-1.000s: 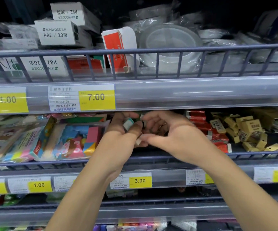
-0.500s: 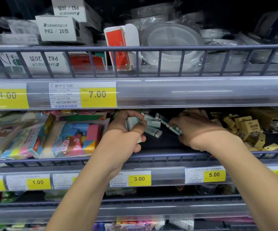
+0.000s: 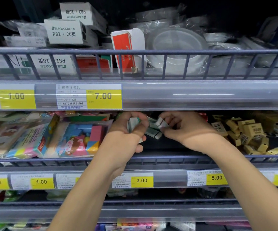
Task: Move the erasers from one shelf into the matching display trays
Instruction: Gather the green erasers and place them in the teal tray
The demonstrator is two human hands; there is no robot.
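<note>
A: Erasers (image 3: 154, 132) lie loose between the hands, long axes slanting toward the right hand (image 3: 187, 129), which pinches one?

B: Yes; the left hand (image 3: 126, 132) grips another, just beside them.

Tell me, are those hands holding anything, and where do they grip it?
Yes. The left hand grips a small stack of white-and-green erasers around their sides. The right hand pinches one eraser by its end between thumb and fingertips.
</note>
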